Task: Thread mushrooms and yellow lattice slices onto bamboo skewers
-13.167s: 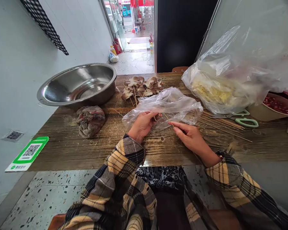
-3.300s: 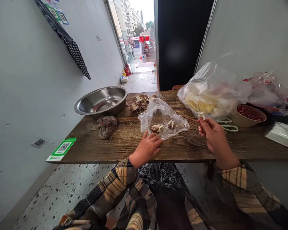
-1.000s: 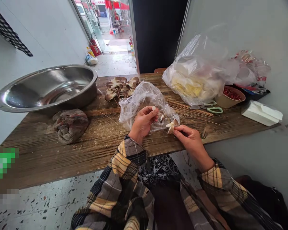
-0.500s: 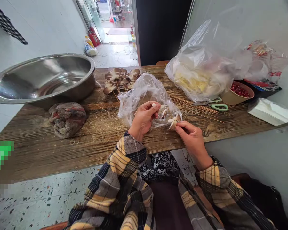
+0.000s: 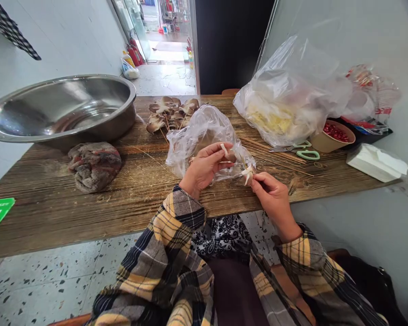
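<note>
Over the front of a crumpled clear plastic bag (image 5: 209, 118), my left hand (image 5: 206, 166) is closed on a mushroom piece (image 5: 225, 149), whose pale stem points up past the fingertips. My right hand (image 5: 274, 192) pinches a small cluster of mushroom pieces (image 5: 248, 174) at the bag's right corner. Whether a skewer runs through this cluster I cannot tell. Behind the bag lie several skewered mushrooms (image 5: 166, 111), brown-capped, with thin sticks pointing toward me. Loose wooden skewers (image 5: 275, 155) are spread to the right of the bag.
A large steel basin (image 5: 88, 106) stands at the left, with a grey rag (image 5: 94, 166) before it. At the right are green-handled scissors (image 5: 308, 155), a plastic bag of yellowish food (image 5: 275, 115), a tub of red pieces (image 5: 331, 141) and a tissue pack (image 5: 377, 162).
My left hand has opened its fingers slightly and turned, bringing the mushroom piece upright at its fingertips. The cluster in my right hand has rotated, showing its pale side.
</note>
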Demonstrator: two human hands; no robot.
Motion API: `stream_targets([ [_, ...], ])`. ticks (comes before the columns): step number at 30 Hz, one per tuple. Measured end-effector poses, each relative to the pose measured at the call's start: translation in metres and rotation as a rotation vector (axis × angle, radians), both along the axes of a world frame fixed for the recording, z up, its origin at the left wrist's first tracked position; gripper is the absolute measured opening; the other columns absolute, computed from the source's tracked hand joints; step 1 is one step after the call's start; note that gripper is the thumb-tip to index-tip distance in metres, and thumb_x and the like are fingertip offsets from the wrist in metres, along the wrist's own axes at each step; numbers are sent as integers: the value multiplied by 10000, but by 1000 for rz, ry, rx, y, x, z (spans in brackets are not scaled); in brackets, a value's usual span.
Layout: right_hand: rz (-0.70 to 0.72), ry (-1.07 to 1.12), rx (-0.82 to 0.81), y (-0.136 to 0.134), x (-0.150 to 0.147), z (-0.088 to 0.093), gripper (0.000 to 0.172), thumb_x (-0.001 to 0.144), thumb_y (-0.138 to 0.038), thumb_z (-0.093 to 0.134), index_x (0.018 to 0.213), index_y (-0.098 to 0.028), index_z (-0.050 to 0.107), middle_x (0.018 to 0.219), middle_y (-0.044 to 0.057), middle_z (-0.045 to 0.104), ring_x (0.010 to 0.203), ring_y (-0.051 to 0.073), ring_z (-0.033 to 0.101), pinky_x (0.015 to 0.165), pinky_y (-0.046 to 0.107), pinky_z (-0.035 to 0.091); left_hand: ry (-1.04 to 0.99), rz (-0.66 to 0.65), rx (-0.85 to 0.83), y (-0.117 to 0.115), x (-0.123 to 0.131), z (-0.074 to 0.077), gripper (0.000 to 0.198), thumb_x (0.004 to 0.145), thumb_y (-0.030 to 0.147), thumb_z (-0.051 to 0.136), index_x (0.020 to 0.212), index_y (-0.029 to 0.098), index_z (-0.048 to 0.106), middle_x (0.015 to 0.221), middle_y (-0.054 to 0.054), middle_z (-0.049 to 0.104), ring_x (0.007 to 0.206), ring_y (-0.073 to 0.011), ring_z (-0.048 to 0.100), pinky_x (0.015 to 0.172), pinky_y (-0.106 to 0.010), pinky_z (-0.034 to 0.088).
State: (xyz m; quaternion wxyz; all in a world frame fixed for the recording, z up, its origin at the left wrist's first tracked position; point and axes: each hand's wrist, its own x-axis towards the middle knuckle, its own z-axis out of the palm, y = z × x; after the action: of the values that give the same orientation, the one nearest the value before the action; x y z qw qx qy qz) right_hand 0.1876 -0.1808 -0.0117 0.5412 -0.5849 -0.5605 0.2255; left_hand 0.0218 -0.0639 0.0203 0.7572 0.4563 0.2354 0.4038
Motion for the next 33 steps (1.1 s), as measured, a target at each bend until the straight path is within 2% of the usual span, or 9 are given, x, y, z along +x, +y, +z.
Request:
stream_targets([
  [3, 21, -122, 53, 0, 9, 6, 150, 872, -331, 604, 849, -235, 716, 796, 31, 654, 736, 166, 585, 666, 293, 455, 19, -7, 13, -1, 1, 0, 316, 786, 281, 712, 1068, 156, 643, 786, -14, 657, 711, -112, 639, 710, -287, 553],
  [8, 52, -173, 59, 6, 21, 4, 167, 866, -344, 610, 884, -255, 751, 825, 42, 686, 776, 183, 616, 684, 313, 484, 78, 63, 33, 0, 2, -1, 277, 723, 304, 767, 895, 137, 628, 716, 1, 646, 618, -87, 596, 596, -227, 514],
  [13, 100, -161, 67, 9, 24, -5, 179, 870, -336, 606, 911, -260, 763, 820, 41, 692, 765, 179, 624, 712, 325, 499, 123, 37, 35, 1, 3, -4, 254, 739, 315, 743, 911, 134, 697, 716, -2, 641, 599, -70, 555, 614, -239, 509],
  [19, 95, -152, 61, 8, 23, -8, 170, 874, -315, 608, 918, -265, 764, 819, 41, 683, 762, 175, 620, 678, 309, 496, 154, 7, 47, -2, 3, -2, 211, 773, 215, 686, 960, 124, 729, 733, -23, 651, 620, -71, 548, 624, -235, 476],
  [23, 101, -150, 78, 8, 23, -9, 161, 871, -290, 612, 920, -261, 763, 823, 40, 684, 760, 173, 622, 682, 308, 496, 165, 34, 87, -3, 5, 0, 191, 775, 179, 667, 951, 114, 703, 737, -28, 663, 638, -74, 565, 616, -217, 441],
  [27, 101, -146, 77, 8, 23, -9, 164, 871, -298, 610, 920, -262, 763, 831, 41, 692, 762, 179, 631, 697, 321, 503, 170, 59, 97, -3, 6, 1, 77, 766, 166, 669, 818, 120, 637, 702, -26, 657, 603, -70, 551, 595, -215, 421],
  [33, 105, -161, 110, 9, 23, -9, 163, 870, -291, 613, 910, -259, 768, 819, 41, 693, 761, 179, 637, 706, 320, 503, 190, 56, 92, -3, 6, 0, 98, 764, 184, 680, 790, 122, 609, 695, -25, 654, 607, -73, 563, 600, -218, 425],
])
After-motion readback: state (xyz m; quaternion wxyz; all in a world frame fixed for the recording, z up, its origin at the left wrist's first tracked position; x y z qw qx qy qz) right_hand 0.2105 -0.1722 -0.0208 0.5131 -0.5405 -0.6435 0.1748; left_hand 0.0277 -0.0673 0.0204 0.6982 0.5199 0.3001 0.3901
